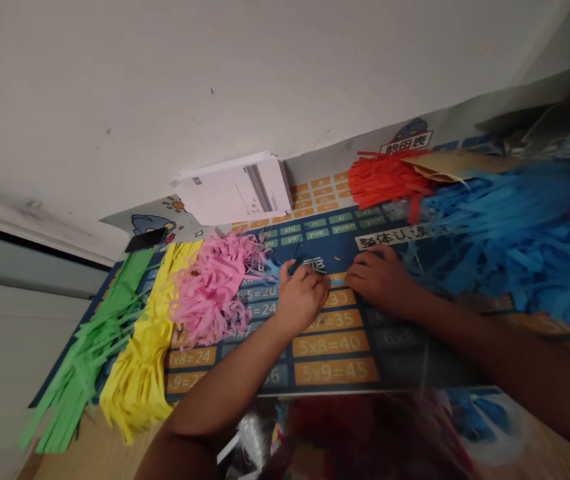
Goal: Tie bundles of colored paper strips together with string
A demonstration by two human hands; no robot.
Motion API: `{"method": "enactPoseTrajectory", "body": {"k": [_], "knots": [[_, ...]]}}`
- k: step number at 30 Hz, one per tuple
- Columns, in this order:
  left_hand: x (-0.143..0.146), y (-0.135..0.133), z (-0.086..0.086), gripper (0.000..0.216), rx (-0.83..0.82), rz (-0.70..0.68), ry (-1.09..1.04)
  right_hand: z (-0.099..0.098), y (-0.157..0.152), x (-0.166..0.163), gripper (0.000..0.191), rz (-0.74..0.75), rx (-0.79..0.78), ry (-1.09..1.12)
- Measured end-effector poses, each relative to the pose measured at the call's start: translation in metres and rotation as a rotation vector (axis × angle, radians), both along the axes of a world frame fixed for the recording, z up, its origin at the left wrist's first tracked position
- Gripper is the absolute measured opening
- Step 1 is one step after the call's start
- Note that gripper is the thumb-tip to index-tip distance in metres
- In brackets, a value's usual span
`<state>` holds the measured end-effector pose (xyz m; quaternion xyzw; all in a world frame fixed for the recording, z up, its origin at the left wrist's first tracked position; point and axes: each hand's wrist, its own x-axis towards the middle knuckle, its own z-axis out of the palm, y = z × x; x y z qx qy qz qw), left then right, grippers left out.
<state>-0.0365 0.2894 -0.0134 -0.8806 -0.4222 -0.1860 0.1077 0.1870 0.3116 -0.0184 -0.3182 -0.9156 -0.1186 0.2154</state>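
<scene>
A thin strand of blue paper lies between my two hands, low over the printed table mat. Closed around one part of it is my left hand, with blue fringed ends poking out on its left side. My right hand has its fingers bent and pressed together at the strand's other end; the fingertips are partly hidden. Just left of my left hand sits a pile of pink fringed paper. A big blue fringed bundle spreads beyond my right forearm, partly blurred.
Yellow and green fringed paper hang over the table's left front edge. A white box or stack of paper leans by the wall. Red fringed paper lies at the back right. A dark flat object rests at the back left.
</scene>
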Motion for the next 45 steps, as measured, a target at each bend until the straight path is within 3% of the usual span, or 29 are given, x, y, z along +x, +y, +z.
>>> {"method": "enactPoseTrajectory", "body": {"k": [4, 10, 13, 17, 22, 26, 30, 33, 38, 40, 41, 45], "knots": [[-0.009, -0.004, 0.000, 0.015, -0.033, 0.025, -0.024, -0.009, 0.006, 0.017, 0.018, 0.008, -0.055, 0.091], [-0.017, 0.000, 0.001, 0.015, -0.239, 0.164, -0.125, -0.019, 0.022, 0.032, 0.015, -0.053, -0.394, 0.206], [-0.013, 0.005, 0.002, 0.017, -0.293, 0.196, -0.068, -0.021, 0.023, 0.029, 0.015, -0.108, -0.469, 0.192], [-0.009, 0.008, 0.002, 0.014, -0.228, 0.166, -0.006, -0.016, 0.019, 0.020, 0.008, -0.200, -0.396, 0.146], [-0.009, 0.004, 0.002, 0.019, -0.091, -0.013, 0.021, -0.005, 0.008, 0.008, 0.019, 0.043, -0.153, 0.097], [-0.005, 0.000, -0.002, 0.016, 0.007, -0.087, 0.081, -0.005, 0.002, 0.000, 0.020, 0.077, 0.021, -0.012], [0.002, 0.000, -0.010, 0.015, 0.109, -0.105, 0.086, -0.006, 0.006, -0.005, 0.021, 0.043, -0.010, -0.069], [0.007, 0.002, -0.010, 0.015, 0.162, -0.100, 0.071, 0.005, 0.010, -0.007, 0.020, 0.020, -0.015, -0.057], [0.000, -0.009, 0.018, 0.012, 0.216, -0.070, 0.011, 0.044, -0.005, -0.010, 0.019, 0.014, -0.018, -0.036], [-0.006, -0.020, 0.037, 0.012, 0.274, -0.087, -0.023, 0.064, -0.015, -0.010, 0.023, -0.002, -0.115, 0.040], [-0.009, -0.027, 0.047, 0.012, 0.308, -0.109, -0.038, 0.073, -0.018, -0.011, 0.026, 0.002, -0.251, 0.115], [-0.015, -0.053, 0.083, 0.012, 0.461, -0.225, -0.107, 0.100, -0.027, -0.016, 0.047, 0.116, -1.008, 0.388]]}}
